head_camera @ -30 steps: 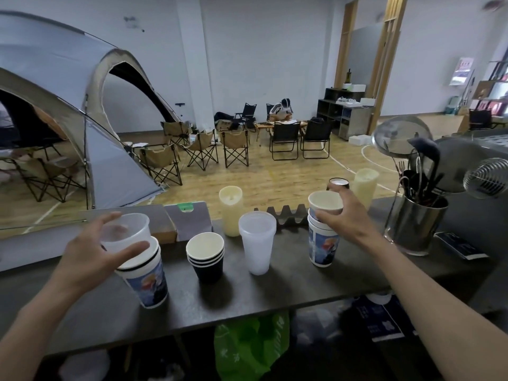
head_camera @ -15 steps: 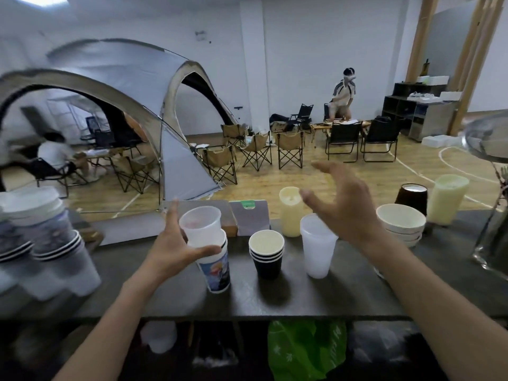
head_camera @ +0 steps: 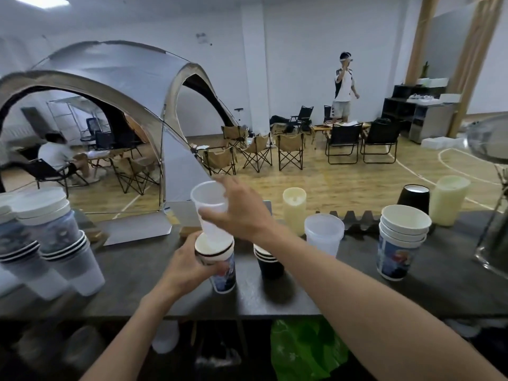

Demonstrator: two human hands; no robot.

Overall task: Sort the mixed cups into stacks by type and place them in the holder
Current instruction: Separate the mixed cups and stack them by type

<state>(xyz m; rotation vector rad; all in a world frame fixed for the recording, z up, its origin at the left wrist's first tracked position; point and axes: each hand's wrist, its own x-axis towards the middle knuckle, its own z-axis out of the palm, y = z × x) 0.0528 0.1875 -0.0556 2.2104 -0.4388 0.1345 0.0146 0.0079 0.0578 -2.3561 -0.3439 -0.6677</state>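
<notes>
My right hand [head_camera: 242, 213]: fingers closed round the clear plastic cup [head_camera: 210, 209], which is tilted, its base dipping into the mouth of the printed cup stack [head_camera: 220, 261].
My left hand [head_camera: 185, 266]: wrapped round the upper part of the printed cup stack, which stands on the dark counter [head_camera: 275, 298].
Black cup stack [head_camera: 268, 261]: just right of the printed cup stack, partly behind my right forearm.
Clear cup stack [head_camera: 324, 233]: right of the printed cup stack, beyond the black one.
Second printed stack [head_camera: 400, 243]: further right of the printed cup stack, well apart, white paper cups nested on top.
Mixed stacks [head_camera: 46, 237]: far left of the printed cup stack, blurred.
Holder: I cannot tell which object it is.
</notes>
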